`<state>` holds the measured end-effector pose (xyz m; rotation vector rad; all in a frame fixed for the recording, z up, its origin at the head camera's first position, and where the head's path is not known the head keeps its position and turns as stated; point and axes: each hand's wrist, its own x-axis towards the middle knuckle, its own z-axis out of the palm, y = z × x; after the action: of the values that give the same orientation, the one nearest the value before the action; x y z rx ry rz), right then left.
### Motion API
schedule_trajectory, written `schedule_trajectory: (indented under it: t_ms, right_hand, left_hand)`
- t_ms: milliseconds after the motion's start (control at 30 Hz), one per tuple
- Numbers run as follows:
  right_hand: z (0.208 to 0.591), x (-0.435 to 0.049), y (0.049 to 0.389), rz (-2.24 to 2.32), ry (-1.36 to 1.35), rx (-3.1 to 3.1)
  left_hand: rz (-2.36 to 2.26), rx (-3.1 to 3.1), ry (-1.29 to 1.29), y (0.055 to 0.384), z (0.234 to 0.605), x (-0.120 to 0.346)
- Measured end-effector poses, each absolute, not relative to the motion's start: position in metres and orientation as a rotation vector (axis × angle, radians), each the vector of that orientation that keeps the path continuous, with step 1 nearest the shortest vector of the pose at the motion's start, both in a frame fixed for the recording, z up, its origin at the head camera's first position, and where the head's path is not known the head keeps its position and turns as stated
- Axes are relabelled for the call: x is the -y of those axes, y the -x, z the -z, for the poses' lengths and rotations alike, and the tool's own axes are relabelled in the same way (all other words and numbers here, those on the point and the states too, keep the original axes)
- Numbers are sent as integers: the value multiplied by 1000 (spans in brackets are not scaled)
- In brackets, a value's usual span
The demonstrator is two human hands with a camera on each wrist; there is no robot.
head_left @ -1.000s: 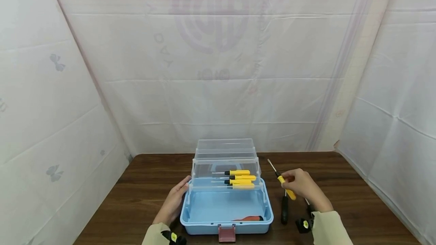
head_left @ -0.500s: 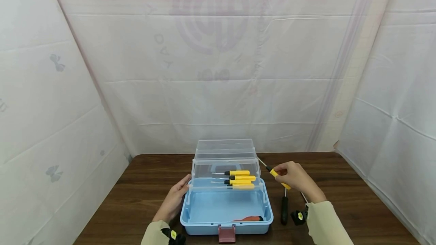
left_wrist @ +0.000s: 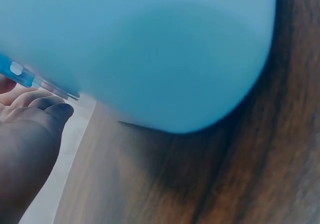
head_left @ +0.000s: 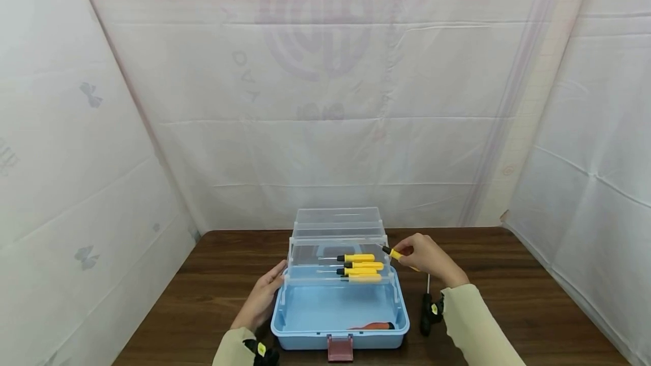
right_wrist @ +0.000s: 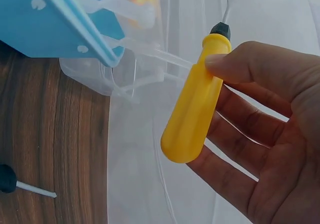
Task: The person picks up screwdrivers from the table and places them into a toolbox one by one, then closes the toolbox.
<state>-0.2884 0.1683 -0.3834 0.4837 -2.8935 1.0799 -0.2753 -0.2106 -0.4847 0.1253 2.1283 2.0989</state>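
Observation:
A light blue toolbox (head_left: pixel 305 340) with a raised clear lid stands on the table. My left hand (head_left: pixel 260 297) lies along its left side, with fairly straight fingers touching near the back left corner. In my right hand (head_left: pixel 429 258) is a yellow-handled screwdriver (right_wrist: pixel 195 103), pinched by the handle between thumb and fingers. Its black collar and thin shaft point left over the right end of the clear upper tray (head_left: pixel 300 280). Several yellow-handled screwdrivers (head_left: pixel 358 257) lie side by side in that tray. A red-handled tool (head_left: pixel 376 326) lies in the box's lower part, partly hidden by the front wall.
On the wooden table (head_left: pixel 534 298), to the right of the box, lies a black-handled screwdriver (head_left: pixel 425 315), partly covered by the right wrist's strap. A pink latch (head_left: pixel 339 349) hangs at the box front. White sheeting (head_left: pixel 325 157) closes off the back and sides.
My right hand has carried the yellow screwdriver left and away from me, from beside the box to the tray's right end. The left hand stays at the box.

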Motion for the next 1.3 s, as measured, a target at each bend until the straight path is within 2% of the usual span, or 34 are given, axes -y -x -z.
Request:
schedule_trajectory:
  t_ms: [833,1300]
  right_hand:
    - [384,-134,311,-1041,-693,2868]
    - [387,-115,313,-1057,-784,2859]
  left_hand:
    - [-2167,-2065,-111,273,487,210]
    - [-2189,-2053,-108,273,488,210]
